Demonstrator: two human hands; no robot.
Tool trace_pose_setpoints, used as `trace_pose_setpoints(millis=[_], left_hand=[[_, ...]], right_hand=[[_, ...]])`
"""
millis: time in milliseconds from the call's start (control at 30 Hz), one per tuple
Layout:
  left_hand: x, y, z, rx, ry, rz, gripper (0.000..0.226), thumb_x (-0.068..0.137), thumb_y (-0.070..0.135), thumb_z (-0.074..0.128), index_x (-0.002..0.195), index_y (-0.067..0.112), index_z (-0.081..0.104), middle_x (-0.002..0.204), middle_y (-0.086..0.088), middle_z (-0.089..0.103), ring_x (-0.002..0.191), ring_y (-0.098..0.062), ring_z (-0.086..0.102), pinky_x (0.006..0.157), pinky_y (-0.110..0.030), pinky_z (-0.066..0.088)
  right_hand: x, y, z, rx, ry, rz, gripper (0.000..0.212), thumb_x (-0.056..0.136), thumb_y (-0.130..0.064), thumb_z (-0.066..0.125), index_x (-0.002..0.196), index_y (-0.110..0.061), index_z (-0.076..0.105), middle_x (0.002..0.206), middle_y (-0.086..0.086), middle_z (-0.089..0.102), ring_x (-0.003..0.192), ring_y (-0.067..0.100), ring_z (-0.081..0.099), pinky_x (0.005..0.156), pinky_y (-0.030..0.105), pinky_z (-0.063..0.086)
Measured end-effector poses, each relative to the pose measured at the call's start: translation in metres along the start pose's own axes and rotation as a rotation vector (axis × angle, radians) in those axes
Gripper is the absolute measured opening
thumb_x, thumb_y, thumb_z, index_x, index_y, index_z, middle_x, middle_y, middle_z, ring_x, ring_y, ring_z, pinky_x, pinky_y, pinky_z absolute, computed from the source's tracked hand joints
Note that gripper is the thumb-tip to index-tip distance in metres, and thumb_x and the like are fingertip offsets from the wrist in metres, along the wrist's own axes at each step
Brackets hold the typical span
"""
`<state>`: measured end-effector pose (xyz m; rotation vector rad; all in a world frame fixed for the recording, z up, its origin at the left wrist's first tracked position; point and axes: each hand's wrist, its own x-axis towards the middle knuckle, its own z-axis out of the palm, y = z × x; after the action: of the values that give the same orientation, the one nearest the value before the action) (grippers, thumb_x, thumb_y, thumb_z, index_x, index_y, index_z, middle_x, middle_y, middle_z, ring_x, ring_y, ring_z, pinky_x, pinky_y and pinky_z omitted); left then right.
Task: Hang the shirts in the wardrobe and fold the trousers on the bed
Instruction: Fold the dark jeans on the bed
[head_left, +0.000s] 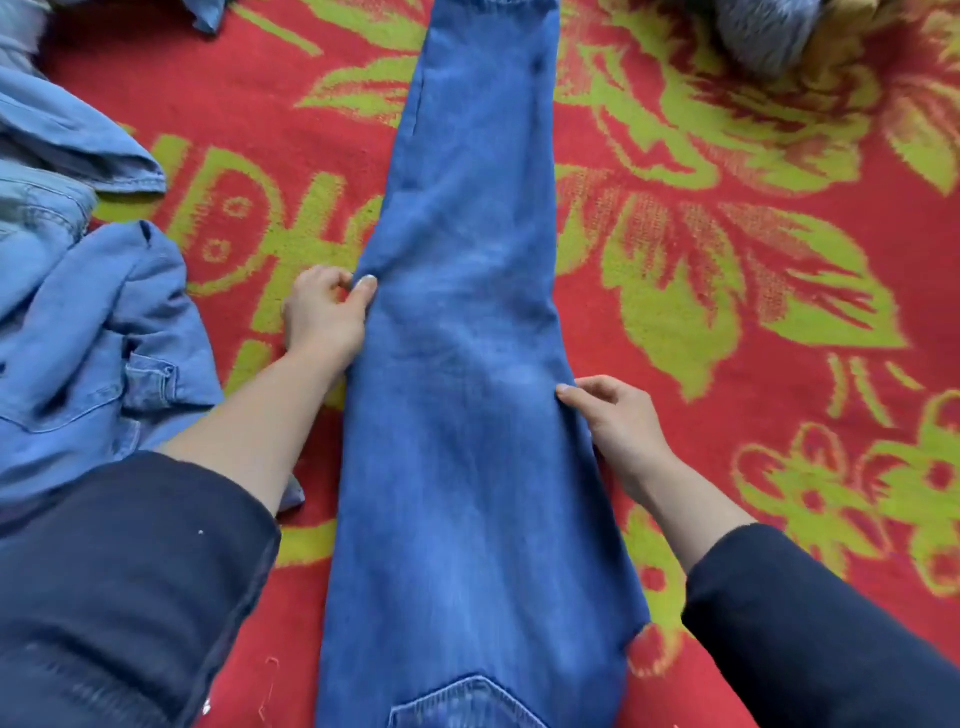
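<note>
Jeans lie lengthwise between the fingers; left hand, farther up, and right hand pinch opposite edges.

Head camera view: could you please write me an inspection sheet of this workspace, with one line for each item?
Surface: red blanket with a green flower pattern; it covers all that shows.
Job's things: blue jeans lie stretched out lengthwise in the middle, one leg on the other, with a pocket at the near end.
Clutter: a heap of lighter denim clothes at the left; grey and yellow fabric at the far right corner.
Grips: left hand pinches the left edge of the jeans; right hand pinches the right edge, nearer to the person.
Cables: nothing seen.
Surroundings: nothing seen beyond the blanket.
</note>
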<state>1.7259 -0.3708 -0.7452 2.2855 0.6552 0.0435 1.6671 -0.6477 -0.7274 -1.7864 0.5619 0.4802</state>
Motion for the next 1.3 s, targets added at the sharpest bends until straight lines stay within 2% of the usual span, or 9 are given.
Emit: trace_pose_setpoints(millis=[133, 267, 467, 567, 733, 900, 1033, 1167, 1300], left_hand=[[-0.045, -0.020, -0.002, 0.054, -0.121, -0.048, 0.046, 0.085, 0.043, 0.063, 0.125, 0.023, 0.053, 0.128, -0.009, 0.054, 0.123, -0.032, 0.043, 0.103, -0.040, 0.034], [-0.157, -0.058, -0.008, -0.175, -0.147, -0.131, 0.066, 0.072, 0.045, 0.072, 0.127, 0.017, 0.048, 0.121, -0.006, 0.051, 0.113, -0.026, 0.052, 0.102, -0.044, 0.041], [-0.326, -0.083, -0.040, -0.282, -0.178, -0.379, 0.042, 0.082, 0.022, 0.073, 0.118, 0.015, 0.052, 0.105, 0.005, 0.061, 0.096, -0.015, 0.058, 0.078, -0.025, 0.042], [-0.368, -0.111, -0.053, -0.334, -0.187, -0.481, 0.020, 0.085, 0.022, 0.070, 0.099, 0.013, 0.060, 0.095, 0.004, 0.068, 0.092, -0.018, 0.065, 0.071, -0.023, 0.046], [-0.407, -0.138, -0.073, -0.327, -0.534, -0.536, 0.013, 0.090, 0.026, 0.063, 0.102, 0.022, 0.062, 0.101, 0.008, 0.070, 0.091, -0.002, 0.065, 0.073, -0.016, 0.051], [-0.421, -0.130, -0.095, -0.247, -0.700, -0.448, 0.027, 0.090, 0.030, 0.063, 0.114, 0.017, 0.064, 0.106, 0.006, 0.071, 0.097, -0.008, 0.067, 0.095, -0.036, 0.051], [-0.444, -0.107, -0.115, -0.328, -0.973, -0.665, 0.028, 0.091, 0.028, 0.062, 0.113, 0.011, 0.066, 0.105, -0.004, 0.073, 0.097, -0.020, 0.069, 0.088, -0.034, 0.053], [-0.480, -0.098, -0.134, -0.260, -1.208, -0.803, 0.033, 0.086, 0.024, 0.068, 0.115, 0.007, 0.065, 0.107, -0.008, 0.072, 0.101, -0.023, 0.068, 0.093, -0.036, 0.052], [-0.473, -0.080, -0.145, -0.352, -1.113, -0.736, 0.050, 0.071, 0.017, 0.074, 0.119, 0.013, 0.061, 0.109, -0.007, 0.071, 0.102, -0.025, 0.067, 0.095, -0.041, 0.051]], right_hand=[[-0.037, 0.026, -0.003, -0.201, 0.048, -0.046, 0.014, 0.083, -0.027, 0.072, 0.088, -0.015, 0.066, 0.081, -0.005, 0.068, 0.070, 0.010, 0.060, 0.068, 0.029, 0.047], [-0.086, 0.061, -0.004, -0.197, 0.079, 0.028, 0.027, 0.080, -0.032, 0.074, 0.097, -0.016, 0.060, 0.089, -0.007, 0.067, 0.079, 0.010, 0.063, 0.072, 0.030, 0.049], [-0.160, 0.103, -0.015, -0.039, 0.056, 0.130, 0.023, 0.080, -0.032, 0.076, 0.086, -0.014, 0.062, 0.076, -0.007, 0.065, 0.055, -0.005, 0.057, 0.050, 0.013, 0.043], [-0.204, 0.132, -0.023, 0.071, -0.151, 0.268, 0.031, 0.079, -0.034, 0.076, 0.102, -0.018, 0.064, 0.093, -0.004, 0.072, 0.071, 0.003, 0.066, 0.058, 0.026, 0.051], [-0.251, 0.175, -0.028, 0.007, -0.340, 0.257, 0.039, 0.075, -0.008, 0.079, 0.112, -0.013, 0.067, 0.108, 0.003, 0.072, 0.101, 0.018, 0.068, 0.084, 0.030, 0.055], [-0.274, 0.171, -0.034, -0.068, -0.454, 0.153, 0.039, 0.083, 0.003, 0.067, 0.117, -0.013, 0.055, 0.108, 0.000, 0.066, 0.084, 0.004, 0.061, 0.060, 0.008, 0.048], [-0.307, 0.182, -0.051, -0.084, -0.407, 0.222, 0.023, 0.086, 0.006, 0.058, 0.096, -0.014, 0.063, 0.091, -0.001, 0.068, 0.079, 0.009, 0.061, 0.059, 0.014, 0.048], [-0.344, 0.192, -0.076, -0.170, -0.543, 0.426, 0.012, 0.078, -0.004, 0.064, 0.084, -0.014, 0.065, 0.082, 0.000, 0.068, 0.064, 0.009, 0.061, 0.057, 0.021, 0.044], [-0.343, 0.179, -0.084, -0.124, -0.362, 0.306, 0.065, 0.072, -0.008, 0.071, 0.129, -0.025, 0.044, 0.123, -0.007, 0.059, 0.102, 0.012, 0.060, 0.084, 0.030, 0.049]])
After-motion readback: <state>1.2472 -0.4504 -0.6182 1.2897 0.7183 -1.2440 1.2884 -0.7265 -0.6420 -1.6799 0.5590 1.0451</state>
